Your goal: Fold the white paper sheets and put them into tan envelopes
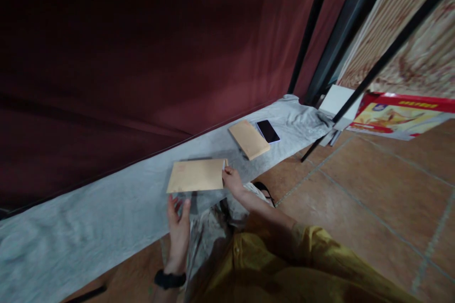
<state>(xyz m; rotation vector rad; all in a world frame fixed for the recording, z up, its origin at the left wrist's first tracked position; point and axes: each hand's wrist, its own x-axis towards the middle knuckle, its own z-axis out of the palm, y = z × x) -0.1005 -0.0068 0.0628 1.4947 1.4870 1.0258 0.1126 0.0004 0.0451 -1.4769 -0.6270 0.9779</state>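
Note:
A tan paper envelope (197,175) is held a little above the grey cloth, in front of my body. My right hand (232,181) is closed on its right end, where a strip of something white shows at the opening. Just below the envelope's lower left corner is my left hand (178,218), fingers spread and holding nothing; I cannot tell whether a fingertip touches the paper. A second stack of tan envelopes (249,139) lies on the cloth to the right. Beside that stack rests a dark-screened phone (268,131).
A long, narrow surface draped in grey cloth (106,213) runs along a dark red curtain (177,57). Black poles (313,23) rise at the right. A red and yellow printed box (394,116) stands past the surface's right end, above the brown tiled floor (373,189).

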